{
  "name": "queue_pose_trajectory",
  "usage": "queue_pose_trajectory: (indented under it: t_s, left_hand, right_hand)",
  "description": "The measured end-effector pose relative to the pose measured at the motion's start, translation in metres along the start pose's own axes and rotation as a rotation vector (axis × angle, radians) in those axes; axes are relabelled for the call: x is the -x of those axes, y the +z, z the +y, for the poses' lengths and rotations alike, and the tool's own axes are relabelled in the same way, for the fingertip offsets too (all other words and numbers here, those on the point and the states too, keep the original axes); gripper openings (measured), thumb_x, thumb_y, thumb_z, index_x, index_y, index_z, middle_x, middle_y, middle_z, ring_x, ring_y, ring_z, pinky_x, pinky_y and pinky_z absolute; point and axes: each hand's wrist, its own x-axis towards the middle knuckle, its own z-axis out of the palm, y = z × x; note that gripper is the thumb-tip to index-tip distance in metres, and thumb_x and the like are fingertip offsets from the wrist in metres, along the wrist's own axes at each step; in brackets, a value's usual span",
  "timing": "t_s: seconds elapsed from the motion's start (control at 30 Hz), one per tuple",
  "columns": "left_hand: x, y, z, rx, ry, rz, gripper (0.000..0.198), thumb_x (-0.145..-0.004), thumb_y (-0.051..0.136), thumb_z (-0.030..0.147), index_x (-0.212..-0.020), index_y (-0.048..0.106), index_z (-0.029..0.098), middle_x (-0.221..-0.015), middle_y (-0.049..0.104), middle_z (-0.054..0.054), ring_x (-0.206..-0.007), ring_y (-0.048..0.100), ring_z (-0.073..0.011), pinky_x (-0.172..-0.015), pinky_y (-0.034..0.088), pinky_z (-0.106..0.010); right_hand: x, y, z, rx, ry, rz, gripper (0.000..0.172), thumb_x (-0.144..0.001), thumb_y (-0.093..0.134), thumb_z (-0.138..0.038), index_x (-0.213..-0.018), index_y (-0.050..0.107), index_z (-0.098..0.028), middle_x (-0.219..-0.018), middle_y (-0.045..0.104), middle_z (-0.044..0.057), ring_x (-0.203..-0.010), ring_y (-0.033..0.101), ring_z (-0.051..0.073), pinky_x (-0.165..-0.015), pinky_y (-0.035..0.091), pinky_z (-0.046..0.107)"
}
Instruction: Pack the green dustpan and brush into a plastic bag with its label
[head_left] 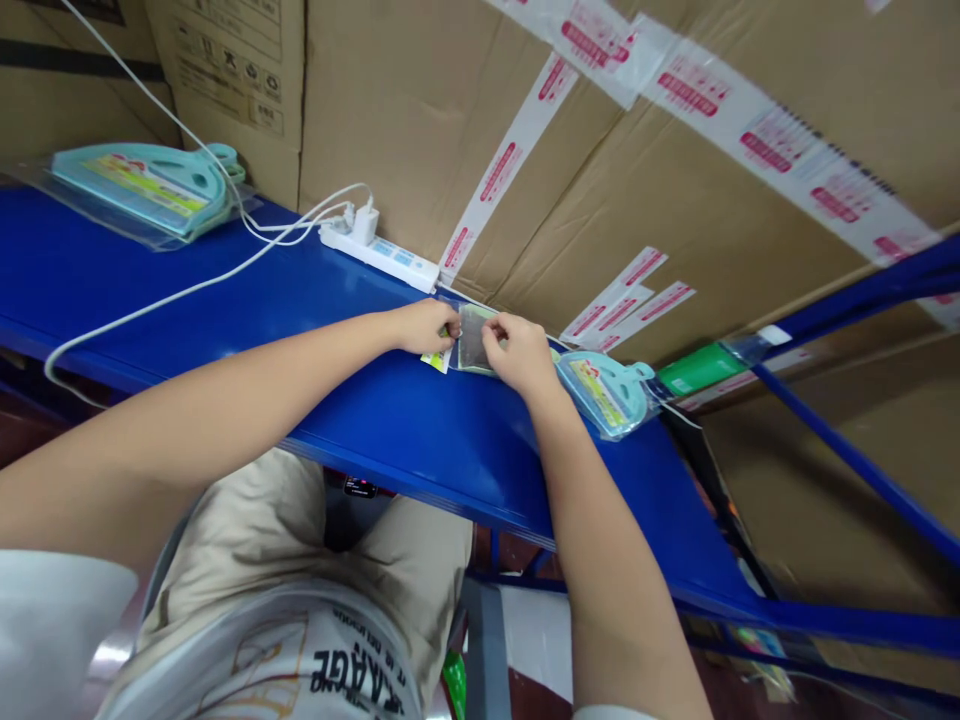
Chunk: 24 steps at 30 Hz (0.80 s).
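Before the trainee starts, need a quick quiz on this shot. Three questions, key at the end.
1. Pick one: what lies between the left hand and the right hand?
A) a mug
B) a small see-through packet
C) a pair of scissors

2. True or false: a white plug sits in the power strip.

3. Fill in: at the right of the picture, just past the wrapped dustpan, lies a long pack whose main colour is ____.

Key: 1 B; 2 true; 3 green.
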Motion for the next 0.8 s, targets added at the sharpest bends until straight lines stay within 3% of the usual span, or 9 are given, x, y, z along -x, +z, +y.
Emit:
queue_pose_trajectory:
  t_s: [0.2,0.33,0.47,0.57,0.67,0.73,0.8]
  left_hand:
    - [0.001,-0.005,0.001,-0.044,0.078,0.0,0.027,-0.085,0.063,0.015,-0.105,0.081,0.017,-0.105,0.084,-0.009,-0.097,0.076,-0.0219,-0.085,0.055,-0.03]
    - [0.002,-0.014,0.012,-0.129,0.081,-0.125,0.029,-0.083,0.067,0.02,-0.109,0.08,0.015,-0.117,0.083,-0.014,-0.106,0.076,-0.0273,-0.088,0.055,-0.032]
    - [0.007,-0.017,0.022,-0.188,0.056,-0.146,0.03,-0.093,0.061,0.023,-0.116,0.078,0.016,-0.124,0.082,-0.013,-0.111,0.075,-0.0256,-0.094,0.053,-0.03]
    - [0.009,-0.016,0.023,-0.217,0.059,-0.163,0.03,-0.094,0.062,0.024,-0.119,0.078,0.017,-0.131,0.08,-0.013,-0.117,0.073,-0.0254,-0.098,0.052,-0.028]
    - [0.008,-0.014,0.022,-0.199,0.052,-0.165,0.032,-0.094,0.064,0.027,-0.121,0.078,0.018,-0.135,0.078,-0.014,-0.119,0.073,-0.0266,-0.099,0.053,-0.031]
    - [0.008,-0.013,0.02,-0.174,0.053,-0.16,0.032,-0.094,0.064,0.026,-0.122,0.078,0.017,-0.136,0.077,-0.015,-0.12,0.072,-0.0264,-0.101,0.052,-0.032]
    - [0.007,-0.012,0.019,-0.139,0.052,-0.151,0.032,-0.093,0.065,0.024,-0.121,0.079,0.016,-0.135,0.077,-0.016,-0.12,0.072,-0.0262,-0.103,0.051,-0.032]
  right_hand:
    - [0.018,-0.013,-0.053,-0.039,-0.143,-0.052,0.024,-0.096,0.055,-0.034,-0.075,0.061,-0.023,-0.068,0.065,0.003,-0.065,0.058,0.018,-0.068,0.041,0.031]
    - [0.034,-0.01,-0.087,0.02,-0.303,-0.168,0.037,-0.104,0.05,-0.038,-0.072,0.059,-0.023,-0.066,0.062,0.002,-0.064,0.055,0.017,-0.065,0.034,0.031]
    - [0.062,0.001,-0.113,-0.03,-0.501,-0.254,0.044,-0.111,0.045,-0.038,-0.074,0.061,-0.022,-0.068,0.065,0.003,-0.064,0.056,0.015,-0.063,0.032,0.031]
    - [0.103,0.035,-0.135,-0.12,-0.697,-0.364,0.048,-0.111,0.049,-0.049,-0.073,0.062,-0.022,-0.062,0.06,0.001,-0.059,0.055,0.014,-0.058,0.03,0.031]
    - [0.148,0.091,-0.15,-0.176,-0.877,-0.625,0.054,-0.104,0.059,-0.064,-0.068,0.063,-0.024,-0.054,0.053,-0.002,-0.056,0.057,0.014,-0.051,0.032,0.028]
    - [0.163,0.127,-0.152,-0.101,-0.887,-0.853,0.053,-0.103,0.061,-0.064,-0.069,0.067,-0.023,-0.057,0.062,0.0,-0.058,0.063,0.015,-0.049,0.035,0.026]
    - [0.161,0.151,-0.145,0.075,-0.749,-1.029,0.044,-0.102,0.068,-0.053,-0.073,0.073,-0.019,-0.068,0.073,0.005,-0.066,0.071,0.019,-0.052,0.042,0.027]
